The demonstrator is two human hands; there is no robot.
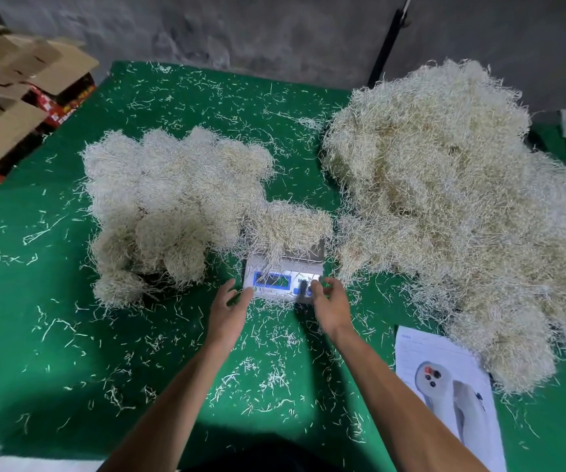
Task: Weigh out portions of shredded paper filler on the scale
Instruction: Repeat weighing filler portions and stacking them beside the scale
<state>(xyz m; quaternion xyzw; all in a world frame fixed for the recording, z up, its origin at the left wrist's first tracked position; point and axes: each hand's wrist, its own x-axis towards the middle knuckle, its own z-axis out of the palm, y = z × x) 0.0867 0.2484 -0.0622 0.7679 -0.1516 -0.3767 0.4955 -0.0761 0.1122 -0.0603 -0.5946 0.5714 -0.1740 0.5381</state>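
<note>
A small silver scale [283,279] with a blue display stands at the middle of the green table. A clump of pale shredded paper [286,224] lies on its pan and hangs over the front. My left hand [228,310] reaches the scale's left front corner, fingers loosely spread. At the scale's right front, by the buttons, my right hand [329,301] has its fingers relaxed. Neither hand holds paper. Several rounded portions [169,202] sit in a group left of the scale. A big loose heap of filler [455,206] covers the right side.
Loose shreds litter the green cloth [53,335]. A printed sheet [451,396] showing a device lies at the front right. Open cardboard boxes [12,107] stand off the table's left rear corner. A black pole [387,42] rises behind the heap.
</note>
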